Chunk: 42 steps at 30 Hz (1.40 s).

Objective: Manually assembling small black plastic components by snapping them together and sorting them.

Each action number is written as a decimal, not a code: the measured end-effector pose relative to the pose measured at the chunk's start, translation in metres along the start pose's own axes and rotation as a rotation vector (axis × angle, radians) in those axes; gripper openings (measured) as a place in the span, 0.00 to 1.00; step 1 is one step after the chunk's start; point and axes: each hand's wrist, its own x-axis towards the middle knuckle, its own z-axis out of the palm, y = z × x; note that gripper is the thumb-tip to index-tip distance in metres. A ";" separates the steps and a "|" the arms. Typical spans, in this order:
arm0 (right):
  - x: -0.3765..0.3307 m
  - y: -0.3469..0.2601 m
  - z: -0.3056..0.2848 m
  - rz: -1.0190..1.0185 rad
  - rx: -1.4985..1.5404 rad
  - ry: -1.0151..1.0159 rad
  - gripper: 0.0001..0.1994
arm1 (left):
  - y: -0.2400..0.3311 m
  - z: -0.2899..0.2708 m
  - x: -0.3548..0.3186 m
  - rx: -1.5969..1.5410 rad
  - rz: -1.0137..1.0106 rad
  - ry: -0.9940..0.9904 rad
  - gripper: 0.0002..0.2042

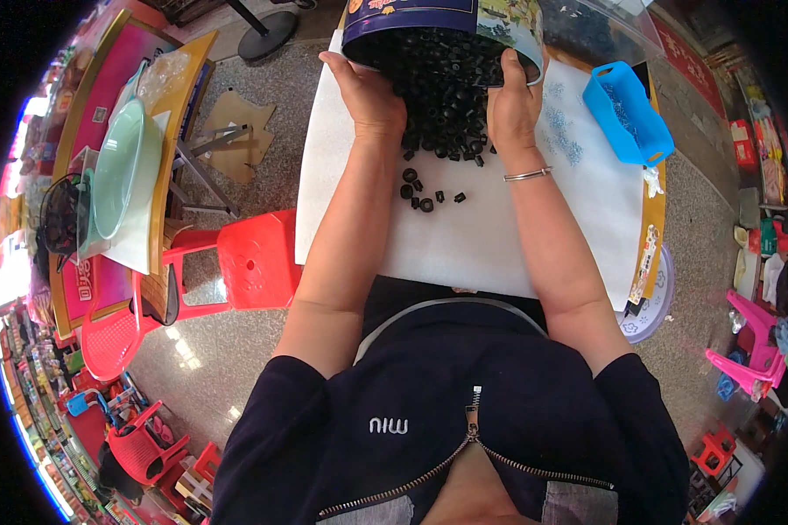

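Observation:
A large round tin (411,19), dark blue with a printed picture on its side, lies tipped at the far edge of the white-covered table with its mouth toward me. Small black ring-shaped and cylindrical parts (446,109) fill its mouth and spill in a heap onto the white sheet (464,236). My left hand (369,98) grips the tin's left side, thumb at the rim, the other fingers hidden. On the opposite side my right hand (513,109) holds the rim, thumb on top and fingers out of sight. Several loose parts (425,204) lie nearer to me.
A blue plastic basket (632,118) with small bits inside stands at the table's right, beside scattered tiny blue bits (562,131). Behind it is a clear bin (604,31). A red stool (256,261) touches the table's left side. Farther left, a side table carries a pale green basin (124,171).

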 end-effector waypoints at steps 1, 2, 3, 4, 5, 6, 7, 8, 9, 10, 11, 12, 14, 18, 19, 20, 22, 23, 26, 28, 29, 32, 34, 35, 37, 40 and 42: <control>0.000 -0.002 0.002 -0.014 -0.011 0.025 0.25 | 0.002 0.005 -0.004 0.002 -0.009 0.024 0.39; 0.000 -0.003 0.003 -0.028 -0.022 0.051 0.25 | 0.004 0.009 -0.006 0.004 -0.019 0.047 0.39; -0.001 -0.003 0.002 -0.001 -0.019 0.049 0.25 | 0.004 0.008 -0.006 0.007 -0.021 0.057 0.39; -0.001 -0.003 0.001 0.025 -0.016 0.047 0.25 | 0.003 0.007 -0.005 0.010 -0.023 0.068 0.38; -0.001 -0.004 0.000 0.051 -0.013 0.045 0.25 | 0.002 0.006 -0.004 0.013 -0.025 0.078 0.38; -0.003 -0.008 0.003 0.062 -0.015 0.050 0.26 | 0.000 0.004 -0.003 0.027 -0.030 0.079 0.38; -0.006 -0.013 0.008 0.073 -0.016 0.055 0.26 | -0.001 0.002 -0.003 0.041 -0.034 0.080 0.38; -0.008 -0.016 0.010 0.085 -0.018 0.059 0.26 | -0.002 -0.001 -0.002 0.055 -0.038 0.082 0.38; -0.006 -0.015 0.008 0.066 -0.024 0.055 0.25 | -0.002 0.000 -0.001 0.058 -0.038 0.079 0.38; -0.004 -0.012 0.005 0.048 -0.031 0.050 0.25 | -0.003 0.000 -0.001 0.062 -0.038 0.077 0.39; -0.003 -0.010 0.003 0.030 -0.037 0.046 0.25 | -0.003 0.000 0.000 0.065 -0.038 0.074 0.39; -0.004 -0.011 0.004 0.034 -0.046 0.041 0.25 | -0.004 -0.002 0.001 0.068 -0.042 0.084 0.39; -0.005 -0.013 0.007 0.041 -0.065 0.032 0.25 | -0.006 -0.006 0.001 0.074 -0.049 0.104 0.39; -0.005 -0.012 0.005 0.023 -0.059 0.032 0.25 | -0.004 0.002 -0.001 0.067 -0.003 0.115 0.39; -0.004 -0.011 0.005 0.010 -0.050 0.036 0.25 | -0.002 0.006 -0.003 0.060 -0.013 0.148 0.38; -0.004 -0.009 0.004 -0.003 -0.041 0.041 0.25 | -0.001 0.008 -0.004 0.053 -0.024 0.181 0.38; -0.001 -0.005 0.003 -0.060 0.000 0.046 0.26 | -0.005 -0.003 -0.002 0.064 -0.048 0.128 0.37; 0.000 -0.003 0.002 -0.089 0.020 0.048 0.27 | -0.007 -0.008 0.000 0.070 -0.060 0.101 0.37; 0.000 -0.003 0.000 -0.045 0.073 0.046 0.29 | -0.009 -0.010 0.002 0.126 -0.045 0.114 0.37; 0.000 -0.001 0.000 -0.083 0.057 0.026 0.30 | -0.008 -0.009 0.002 0.136 -0.026 0.093 0.37; 0.001 0.000 0.000 -0.102 0.049 0.016 0.30 | -0.009 -0.008 0.002 0.124 -0.018 0.106 0.37; 0.001 -0.001 -0.002 -0.078 0.103 0.022 0.30 | 0.000 0.016 -0.004 0.065 -0.004 0.201 0.36; 0.000 -0.004 0.001 -0.078 0.104 0.037 0.29 | -0.002 0.009 -0.002 0.113 -0.015 0.182 0.35; 0.000 -0.005 0.003 -0.078 0.104 0.044 0.29 | -0.004 0.005 -0.002 0.138 -0.014 0.176 0.35; 0.001 -0.003 0.002 -0.098 0.080 0.050 0.29 | -0.006 0.000 -0.001 0.190 -0.006 0.164 0.34; 0.001 -0.005 0.002 -0.067 0.083 0.066 0.28 | -0.006 0.004 -0.004 0.237 0.010 0.180 0.32; 0.000 -0.008 0.003 -0.055 0.106 0.064 0.28 | -0.005 0.006 -0.004 0.262 0.028 0.180 0.31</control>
